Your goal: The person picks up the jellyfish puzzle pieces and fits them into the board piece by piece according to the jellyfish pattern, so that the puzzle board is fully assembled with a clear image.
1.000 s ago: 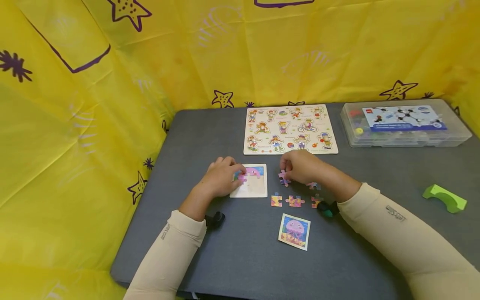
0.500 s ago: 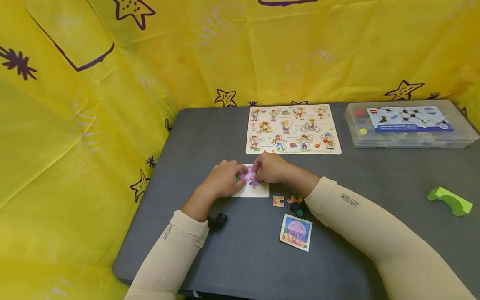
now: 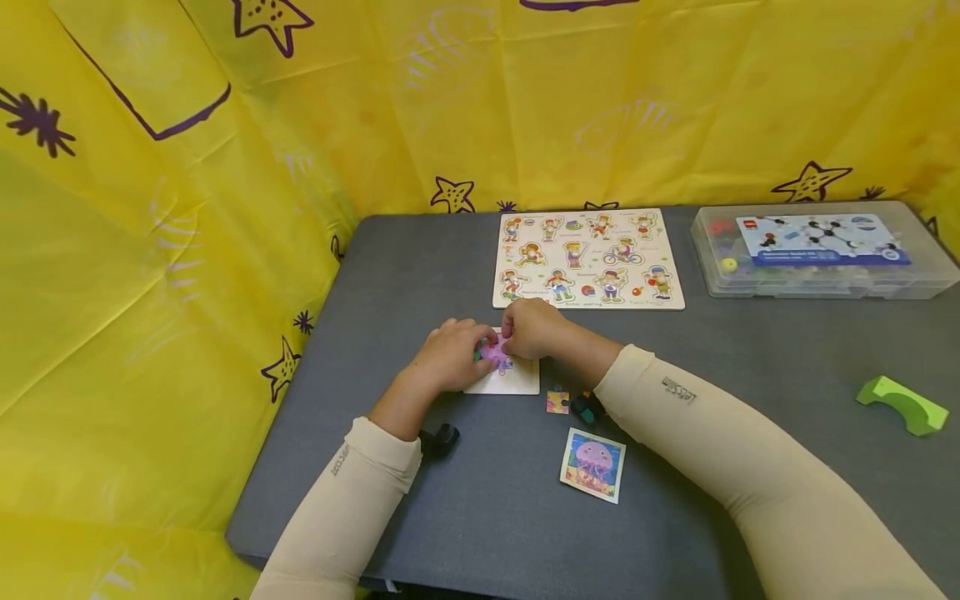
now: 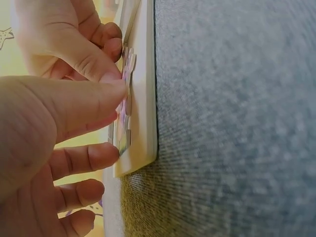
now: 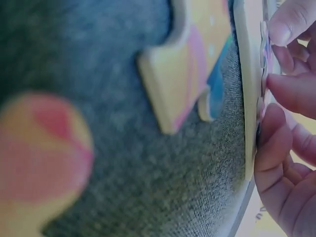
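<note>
A small pale jigsaw tray (image 3: 517,383) lies mid-table in the head view, with pink and purple pieces (image 3: 492,352) partly covering it. My left hand (image 3: 447,357) rests over its left side, thumb and fingertips touching the pieces. My right hand (image 3: 531,330) pinches a jigsaw piece against the tray between thumb and index finger; the fingers hide most of that piece. In the left wrist view both thumbs meet at the pieces (image 4: 126,106), and the row sits unevenly on the tray. A yellow-orange loose piece (image 3: 557,402) lies just right of the tray.
A jellyfish picture card (image 3: 592,465) lies nearer the front. Behind the hands is a wooden board with sports figures (image 3: 588,258). A clear plastic case (image 3: 825,250) stands at the back right, a green arch block (image 3: 903,404) at the right. Yellow cloth (image 3: 450,100) hangs behind the table.
My right hand has carried a purple jigsaw piece left from the loose pieces to the tray and now presses there. My left hand has stayed over the tray's left side.
</note>
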`<state>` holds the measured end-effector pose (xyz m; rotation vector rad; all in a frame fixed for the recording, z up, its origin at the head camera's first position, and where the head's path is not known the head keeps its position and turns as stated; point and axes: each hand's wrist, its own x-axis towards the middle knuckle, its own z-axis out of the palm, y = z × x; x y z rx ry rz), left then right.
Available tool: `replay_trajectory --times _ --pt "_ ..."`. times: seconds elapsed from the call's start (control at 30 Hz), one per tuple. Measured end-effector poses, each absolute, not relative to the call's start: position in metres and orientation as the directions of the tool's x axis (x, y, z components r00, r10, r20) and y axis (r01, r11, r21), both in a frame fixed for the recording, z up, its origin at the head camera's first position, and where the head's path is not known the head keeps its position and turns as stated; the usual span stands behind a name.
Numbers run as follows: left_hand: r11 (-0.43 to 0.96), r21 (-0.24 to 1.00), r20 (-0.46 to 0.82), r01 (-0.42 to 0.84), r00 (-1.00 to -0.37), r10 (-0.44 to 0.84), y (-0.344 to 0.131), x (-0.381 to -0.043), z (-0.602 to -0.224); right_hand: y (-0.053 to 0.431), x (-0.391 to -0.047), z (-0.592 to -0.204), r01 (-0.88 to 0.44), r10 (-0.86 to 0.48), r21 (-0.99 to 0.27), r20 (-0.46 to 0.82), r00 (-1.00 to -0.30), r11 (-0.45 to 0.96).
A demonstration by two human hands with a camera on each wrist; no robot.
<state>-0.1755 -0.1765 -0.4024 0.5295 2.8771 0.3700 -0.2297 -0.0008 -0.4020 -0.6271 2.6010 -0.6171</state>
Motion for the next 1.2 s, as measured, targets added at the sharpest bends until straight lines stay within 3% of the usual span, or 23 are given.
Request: replay_trajectory --times 0.7,0.87,1.07,1.2 --pt "0.916 0.282 -0.172 0.285 -0.924 0.341 -0.172 -0.184 -0.4 0.009 -0.235 -0.402 -0.29 -0.486 -0.534 -0.272 -0.831 0.795" --pt "0.92 0.234 -0.177 0.314 -0.917 0.358 -0.166 -0.18 -0.402 0.037 -0.229 -0.393 -0.324 -0.503 -0.512 -0.26 -0.824 0.796" --pt "0.895 0.242 -0.163 0.375 -0.894 0.418 -0.161 -0.177 -0.399 0.085 -0.216 -0.382 -0.444 -0.579 -0.412 -0.3 -0.758 0.796" --pt "0.878 0.245 -0.183 0.411 -0.87 0.459 -0.161 -0.178 -0.399 0.114 -0.209 -0.38 -0.436 -0.576 -0.407 -0.341 -0.743 0.803"
